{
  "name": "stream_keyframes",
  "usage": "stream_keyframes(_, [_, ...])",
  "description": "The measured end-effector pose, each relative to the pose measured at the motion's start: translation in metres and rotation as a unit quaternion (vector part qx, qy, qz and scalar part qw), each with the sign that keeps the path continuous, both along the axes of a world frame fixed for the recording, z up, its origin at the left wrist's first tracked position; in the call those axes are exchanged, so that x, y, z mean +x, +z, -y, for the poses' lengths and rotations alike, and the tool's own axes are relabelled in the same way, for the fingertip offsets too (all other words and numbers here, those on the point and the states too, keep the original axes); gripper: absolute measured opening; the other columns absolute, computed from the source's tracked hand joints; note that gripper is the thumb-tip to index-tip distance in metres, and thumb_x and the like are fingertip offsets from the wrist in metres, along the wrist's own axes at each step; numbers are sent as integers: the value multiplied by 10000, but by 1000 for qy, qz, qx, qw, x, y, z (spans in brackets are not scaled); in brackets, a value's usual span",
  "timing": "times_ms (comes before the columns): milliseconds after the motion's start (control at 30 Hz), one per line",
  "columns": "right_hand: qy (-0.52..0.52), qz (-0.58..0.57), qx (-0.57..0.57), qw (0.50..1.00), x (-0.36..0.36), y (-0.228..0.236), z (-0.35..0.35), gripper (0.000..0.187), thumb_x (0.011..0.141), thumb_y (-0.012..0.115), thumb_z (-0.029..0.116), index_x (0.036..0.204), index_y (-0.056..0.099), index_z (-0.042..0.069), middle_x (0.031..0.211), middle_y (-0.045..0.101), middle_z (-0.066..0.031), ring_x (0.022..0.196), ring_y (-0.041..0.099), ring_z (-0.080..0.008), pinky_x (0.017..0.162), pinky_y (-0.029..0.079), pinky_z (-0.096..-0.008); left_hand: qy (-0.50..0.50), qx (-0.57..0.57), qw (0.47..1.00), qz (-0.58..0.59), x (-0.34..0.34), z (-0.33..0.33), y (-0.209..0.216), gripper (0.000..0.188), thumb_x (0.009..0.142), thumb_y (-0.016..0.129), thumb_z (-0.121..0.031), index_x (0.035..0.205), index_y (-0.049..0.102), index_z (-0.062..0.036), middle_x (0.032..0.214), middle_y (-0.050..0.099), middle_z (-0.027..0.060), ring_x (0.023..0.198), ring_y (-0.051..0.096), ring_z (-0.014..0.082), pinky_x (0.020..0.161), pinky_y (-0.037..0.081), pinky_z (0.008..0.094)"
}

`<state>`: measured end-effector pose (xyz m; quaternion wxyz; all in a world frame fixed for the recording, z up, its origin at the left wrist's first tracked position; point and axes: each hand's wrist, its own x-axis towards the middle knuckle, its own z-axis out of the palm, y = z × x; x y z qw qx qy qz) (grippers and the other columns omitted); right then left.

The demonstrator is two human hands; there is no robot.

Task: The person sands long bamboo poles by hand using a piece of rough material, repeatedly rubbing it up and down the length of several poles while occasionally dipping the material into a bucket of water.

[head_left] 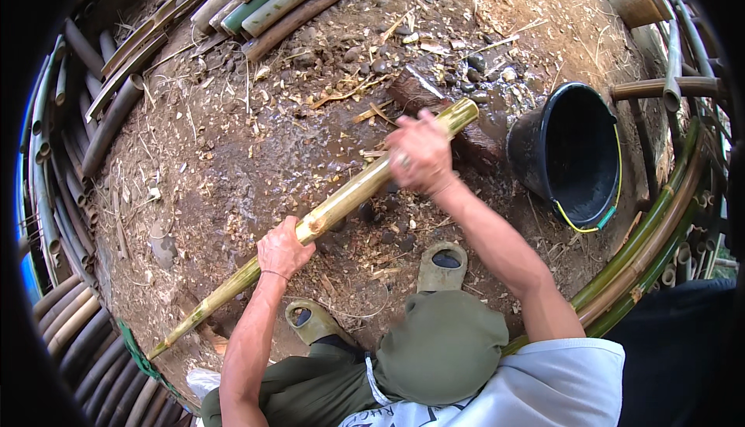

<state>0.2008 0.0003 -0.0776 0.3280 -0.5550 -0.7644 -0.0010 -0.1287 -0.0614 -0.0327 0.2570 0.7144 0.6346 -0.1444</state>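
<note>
A long yellow-green bamboo pole (353,194) slants across the middle, from the lower left up to the right. Its upper end lies over a dark brown wooden log (415,91) on the ground. My left hand (284,248) is wrapped round the pole near its middle. Closer to the upper end, my right hand (421,155) grips the pole from above, slightly smeared by motion. Whether anything else is under its fingers, I cannot tell. The pole's thin lower end reaches a green strip (138,347) at the left.
A black bucket (524,144) with a yellow handle lies tilted at the right, its mouth toward me. Bamboo poles (299,4) are piled at the back, with more stacked left and right. Stones (475,64) and wood chips cover the damp earth. My sandals (442,275) stand near the pole.
</note>
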Motion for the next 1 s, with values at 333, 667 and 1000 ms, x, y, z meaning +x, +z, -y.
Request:
stream_keyframes(333, [-394,-93,-166,899,138,141,-46,299,866,626,314,980,731,58,981,717,-229,927,692,-426,821,552,-482,-3,-145,989,22,-16,-60,56,548,660,752,-348,1114,678,-50,996,729,241,950,705,407,889,562,461])
stream_keyframes(667, [-478,125,-209,844,193,307,61,932,784,801,443,1534,360,109,1566,328,-172,1458,304,-411,1179,311,-511,-124,-138,983,12,91,-176,199,546,680,748,-387,994,730,59,882,741,213,817,737,306,793,582,391])
stream_keyframes(1000, [-182,161,11,970,25,368,97,705,623,871,96,1247,545,42,1083,612,-154,1050,597,-347,943,456,-473,-396,-14,917,40,184,-106,417,412,699,793,-332,1037,769,-96,981,750,130,920,736,243,797,591,353])
